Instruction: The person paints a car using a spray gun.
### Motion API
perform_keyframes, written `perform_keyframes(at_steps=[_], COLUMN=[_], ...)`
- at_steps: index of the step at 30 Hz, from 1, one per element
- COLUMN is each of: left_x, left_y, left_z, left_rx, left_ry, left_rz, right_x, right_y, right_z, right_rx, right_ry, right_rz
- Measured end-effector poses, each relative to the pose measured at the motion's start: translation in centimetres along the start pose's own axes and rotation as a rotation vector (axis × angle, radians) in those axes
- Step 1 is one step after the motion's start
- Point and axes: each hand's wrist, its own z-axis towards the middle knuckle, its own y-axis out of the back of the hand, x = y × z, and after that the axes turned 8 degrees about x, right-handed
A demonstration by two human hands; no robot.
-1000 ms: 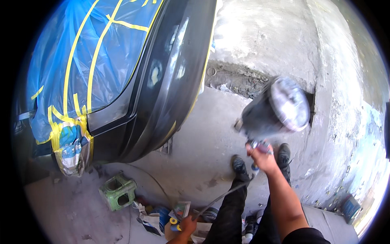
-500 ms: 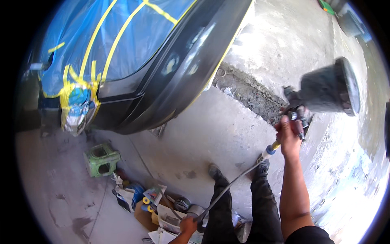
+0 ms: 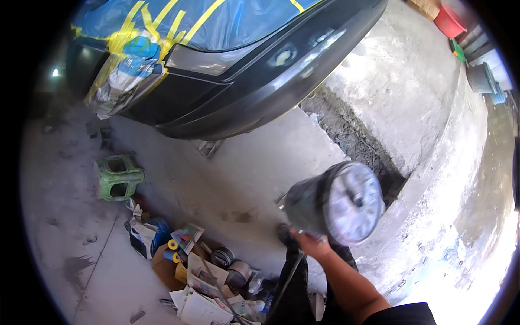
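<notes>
My right hand is closed around the handle of a spray gun, whose body is mostly hidden behind its big paint cup. The cup's round, paint-smeared lid faces up toward me. A thin grey air hose trails down beside my leg. Ahead and to the left is a dark car bumper with pale patches on it, apart from the gun. Blue plastic sheeting and yellow tape cover the car above it. My left hand is out of the picture.
A green stool stands on the concrete at left. Near my feet lies a clutter of cans, papers and a cardboard box. A rough trench cuts the floor ahead. At far right are a red basin and a grey bucket.
My right hand has brought the spray gun down and left, closer to my body, turning the cup's lid toward me. My left hand, earlier on the hose, has left the view. The view has shifted right.
</notes>
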Motion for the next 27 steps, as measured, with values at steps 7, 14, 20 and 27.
perform_keyframes(at_steps=[7, 14, 20, 27], left_x=[-3.9, -5.0, -5.2, -6.7], left_y=[2.5, 4.6, 5.2, 7.1], left_z=[0.4, 0.9, 0.8, -1.9], left_rx=[0.026, 0.016, 0.038, -0.039], left_ry=[0.205, 0.188, 0.161, 0.217], left_rz=[-0.005, -0.028, -0.053, 0.135], right_x=[7.8, 12.6, 11.7, 14.8], right_y=[1.3, 10.9, 8.4, 3.1], right_z=[1.7, 1.6, 2.4, 0.6], right_rx=[-0.223, -0.771, -0.646, 0.033], right_ry=[-0.173, -0.140, -0.044, 0.098], right_rz=[0.381, 0.216, 0.186, -0.028])
